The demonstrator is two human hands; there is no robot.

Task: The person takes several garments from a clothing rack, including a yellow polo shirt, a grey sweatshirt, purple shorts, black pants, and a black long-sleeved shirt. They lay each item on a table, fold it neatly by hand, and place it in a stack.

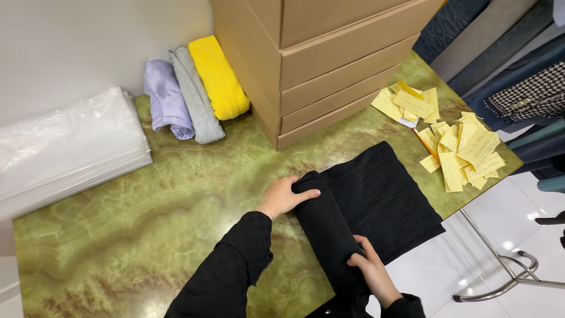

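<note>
A black textured cloth [382,197] lies on the green marbled table [147,224], partly rolled from its left side into a thick roll [322,227]. My left hand [283,196] grips the far end of that roll, thumb over the top. My right hand [372,272] holds the near end of the roll at the table's front edge. The unrolled part of the cloth spreads to the right, its corner hanging over the edge. Both my sleeves are black.
Three rolled cloths, lilac [166,99], grey [196,94] and yellow [219,76], lie at the back. Stacked cardboard boxes [329,65] stand behind the cloth. Clear plastic bags [67,147] are piled at left. Yellow paper notes [456,144] lie at right. Hanging garments [518,76] and a metal rack foot [512,277].
</note>
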